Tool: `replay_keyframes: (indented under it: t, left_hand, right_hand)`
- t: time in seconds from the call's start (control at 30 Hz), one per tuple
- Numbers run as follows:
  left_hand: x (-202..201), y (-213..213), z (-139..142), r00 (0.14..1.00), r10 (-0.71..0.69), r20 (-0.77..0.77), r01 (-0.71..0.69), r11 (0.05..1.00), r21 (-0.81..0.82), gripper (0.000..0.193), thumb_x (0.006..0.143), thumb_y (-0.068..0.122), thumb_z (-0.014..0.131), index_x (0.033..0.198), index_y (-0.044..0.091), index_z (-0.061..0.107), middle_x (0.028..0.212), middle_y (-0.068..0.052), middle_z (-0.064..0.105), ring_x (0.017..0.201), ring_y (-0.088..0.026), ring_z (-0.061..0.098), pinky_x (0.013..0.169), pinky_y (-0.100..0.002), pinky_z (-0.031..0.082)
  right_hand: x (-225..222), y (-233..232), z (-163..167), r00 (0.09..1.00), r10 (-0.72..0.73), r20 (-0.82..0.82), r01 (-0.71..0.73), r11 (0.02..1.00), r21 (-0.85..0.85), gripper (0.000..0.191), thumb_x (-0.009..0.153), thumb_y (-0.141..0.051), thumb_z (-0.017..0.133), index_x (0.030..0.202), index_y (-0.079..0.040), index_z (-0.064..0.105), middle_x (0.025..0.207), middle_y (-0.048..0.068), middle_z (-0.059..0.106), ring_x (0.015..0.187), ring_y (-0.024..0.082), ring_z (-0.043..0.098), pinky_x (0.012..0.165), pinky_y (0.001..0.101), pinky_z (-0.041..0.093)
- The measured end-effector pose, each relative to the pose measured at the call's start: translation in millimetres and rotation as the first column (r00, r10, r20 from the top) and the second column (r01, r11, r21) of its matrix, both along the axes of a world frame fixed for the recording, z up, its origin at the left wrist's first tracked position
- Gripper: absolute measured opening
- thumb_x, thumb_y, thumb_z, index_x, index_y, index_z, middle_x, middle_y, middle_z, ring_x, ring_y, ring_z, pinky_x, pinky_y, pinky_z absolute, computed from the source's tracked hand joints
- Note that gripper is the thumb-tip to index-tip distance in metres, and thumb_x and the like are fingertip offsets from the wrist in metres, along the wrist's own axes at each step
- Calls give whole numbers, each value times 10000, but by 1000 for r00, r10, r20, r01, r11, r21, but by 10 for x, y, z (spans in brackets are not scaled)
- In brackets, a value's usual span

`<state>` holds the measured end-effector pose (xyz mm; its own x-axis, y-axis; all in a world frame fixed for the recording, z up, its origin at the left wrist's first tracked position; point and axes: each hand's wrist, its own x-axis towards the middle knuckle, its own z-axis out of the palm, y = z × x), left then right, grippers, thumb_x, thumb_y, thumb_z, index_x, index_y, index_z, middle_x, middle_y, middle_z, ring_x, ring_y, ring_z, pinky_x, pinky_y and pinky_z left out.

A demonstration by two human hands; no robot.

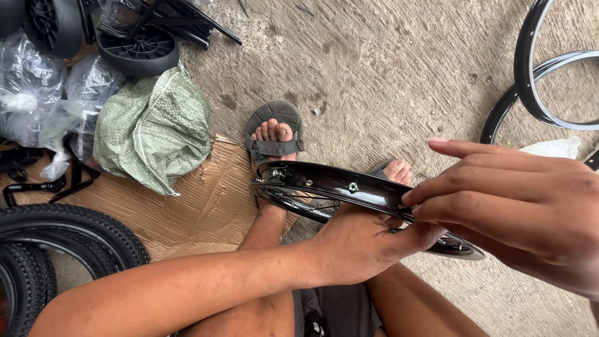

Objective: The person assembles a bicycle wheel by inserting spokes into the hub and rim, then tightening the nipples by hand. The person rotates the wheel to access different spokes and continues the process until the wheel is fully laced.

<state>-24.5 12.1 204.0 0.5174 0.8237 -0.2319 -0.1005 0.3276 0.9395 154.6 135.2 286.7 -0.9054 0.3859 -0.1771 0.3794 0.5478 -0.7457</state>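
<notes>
While the left hand (355, 243) grips the glossy black metal wheel rim (349, 190) from below over the concrete floor (387, 75), the right hand's fingers (449, 187) pinch its edge. Few spoke nipples look fitted; most holes appear bare.

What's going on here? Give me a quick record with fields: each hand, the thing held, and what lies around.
Left hand: grips the black wheel rim from below
Right hand: fingers pinch at the rim's near edge
Rim: tilted, held above the sandalled feet
Floor: rough concrete, cardboard sheet at left
Nearby left: green woven sack, knobbly tyres, plastic-wrapped parts
Nearby right: more bare rims
</notes>
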Motion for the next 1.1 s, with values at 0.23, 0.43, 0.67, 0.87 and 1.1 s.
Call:
replay_keyframes:
  t: [0.23,0.43,0.67,0.87,1.1]
  left_hand:
    - [9,-22,-18,986,125,-112,-68,907,416,298,1120,314,484,1231,85,639,1122,-165,678,1123,-316,664,1234,-560,360]
    - [26,-97,-21,998,-69,-11,67,985,-156,337,1085,419,561,1087,110,695,847,-42,700,844,-158,709,767,-331,570]
    - [44,-112,-84,1000,8,15,-9,1000,25,373,1096,422,527,1201,88,656,1040,-47,705,1007,-177,699,856,-324,566]
    - [22,-42,-8,997,-61,-54,63,998,31,394,1080,442,484,1087,97,674,900,-43,682,922,-158,682,968,-335,523]
    - [13,-41,13,998,-57,30,62,980,-188,383,1045,440,557,1045,73,669,877,-43,696,874,-150,708,789,-322,567]
  right_hand:
    - [-34,-12,49,995,55,78,-62,994,93,348,779,-244,704,1098,-104,724,958,5,741,966,173,749,1090,526,476]
    - [-45,-37,7,949,157,274,-212,960,182,301,807,-332,691,1014,-117,726,847,3,715,902,192,748,1064,519,541]
    - [-113,-37,34,975,125,183,-160,968,193,358,833,-397,661,1043,-109,694,852,23,705,891,207,742,959,463,569]
    - [-144,-36,97,710,227,666,-329,944,29,342,901,-490,508,1032,-220,672,831,-63,667,895,101,732,746,307,608]
    - [-108,-39,53,666,281,691,-316,945,-80,387,900,-485,544,1171,-234,659,885,-88,671,836,59,730,626,298,593]
